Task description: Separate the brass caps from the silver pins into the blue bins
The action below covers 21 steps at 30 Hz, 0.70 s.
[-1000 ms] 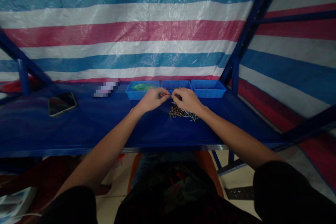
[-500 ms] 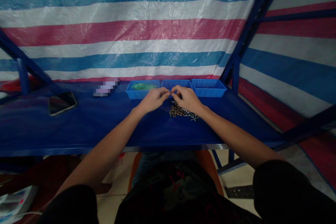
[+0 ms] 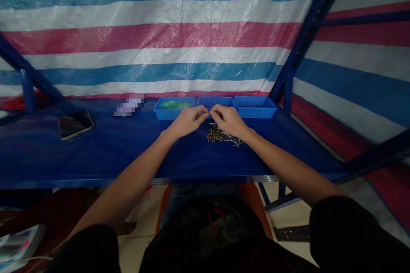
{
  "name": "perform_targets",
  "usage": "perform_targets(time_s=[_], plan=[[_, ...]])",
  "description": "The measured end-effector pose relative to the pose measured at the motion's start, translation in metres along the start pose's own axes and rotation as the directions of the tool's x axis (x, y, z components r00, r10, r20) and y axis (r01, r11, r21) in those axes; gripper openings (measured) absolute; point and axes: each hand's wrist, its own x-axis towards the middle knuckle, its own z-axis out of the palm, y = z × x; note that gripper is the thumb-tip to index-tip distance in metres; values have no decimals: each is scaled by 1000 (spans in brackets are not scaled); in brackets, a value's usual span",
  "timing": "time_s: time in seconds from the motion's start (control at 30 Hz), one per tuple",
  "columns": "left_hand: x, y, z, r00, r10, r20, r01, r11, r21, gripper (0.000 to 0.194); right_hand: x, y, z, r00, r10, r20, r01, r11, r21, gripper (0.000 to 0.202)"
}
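Fingertips (image 3: 204,116) shift slightly | left hand (image 3: 188,120), right hand (image 3: 229,120): fingers pinched on tiny part (image 3: 209,113), type unclear, apparently steadying it | brass-coloured fittings (image 3: 216,134), silver pins (image 3: 236,141): piled on table (image 3: 192,158) beside right hand, presumably for reach

One left hand (image 3: 188,121) and one right hand (image 3: 229,120) are counted. Three blue bins (image 3: 255,113) are logged. One heap of small metal pieces (image 3: 218,134) is seen; pieces are overlapped, exact number can't be given. One phone (image 3: 76,125), one pixelated item (image 3: 130,106), one table (image 3: 128,147), one orange seat (image 3: 255,204) are tallied.
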Motion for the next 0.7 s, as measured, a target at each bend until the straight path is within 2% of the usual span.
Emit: perform_targets(time_s=[0.23, 0.33, 0.53, 0.7], plan=[[0, 6, -4, 999, -14, 30, 14, 1000, -13, 34, 0, -1, -1, 1000, -19, -6, 19, 1000, -16, 20], [0, 6, -1, 998, -18, 52, 18, 1000, -1, 34, 2, 3, -3, 997, -9, -72, 6, 999, -45, 23], [-1, 1, 13, 989, -1, 149, -9, 998, 68, 25, 6, 20, -8, 970, 79, -231, -108, 987, -117, 25], [-1, -2, 22, 976, 86, 200, -121, 978, 170, 34, 10, 28, -10, 950, 149, -274, -200, 965, -168, 27]])
